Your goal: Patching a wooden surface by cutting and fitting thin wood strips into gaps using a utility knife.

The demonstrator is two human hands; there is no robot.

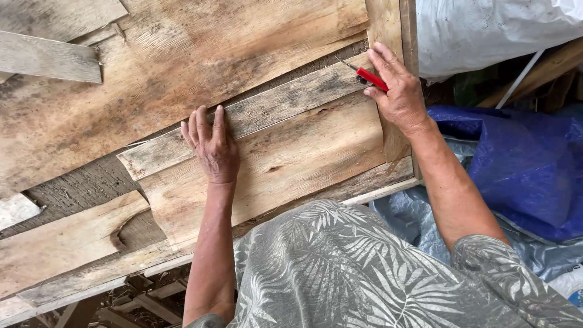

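A rough wooden bench (73,255) carries overlapping sheets of pale dried bark. The left hand (214,146) presses flat, fingers spread, on a narrow strip (285,100). The right hand (398,91) grips a red-handled knife (369,78) at the strip's far end; the cut looks barely begun.

White plastic sack (486,30) bulging at top right, small blue-and-white package corner (574,291) at bottom right edge

Two hands (212,146) — one red-handled cutter (370,78) (partly hidden).
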